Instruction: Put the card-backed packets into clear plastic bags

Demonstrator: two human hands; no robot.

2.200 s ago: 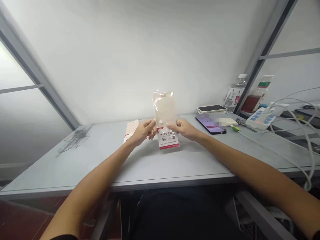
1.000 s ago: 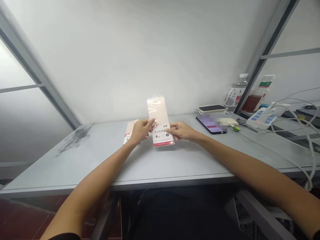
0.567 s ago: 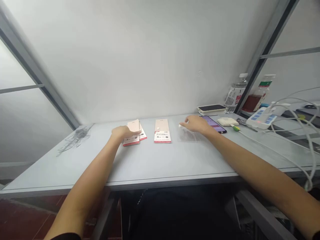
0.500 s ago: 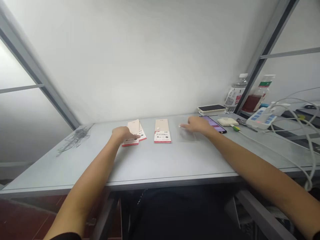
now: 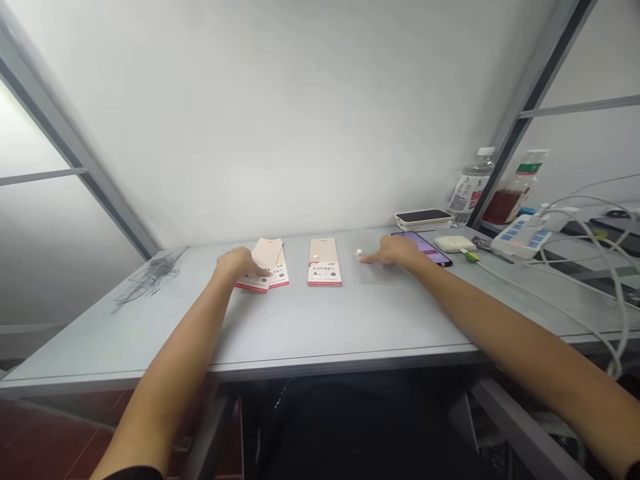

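Near the table's (image 5: 300, 327) far edge, the overlapping ruler-set packets (image 5: 267, 253) are best steadied flat by the left hand (image 5: 237, 263), thumb on top, and the clear pouch (image 5: 369, 276) by the right hand (image 5: 395, 251); whether either is pinched cannot be told.

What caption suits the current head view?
Left hand on two overlapping flat pink-and-white rectangular packets, right hand at a clear plastic pouch, a similar packet between.
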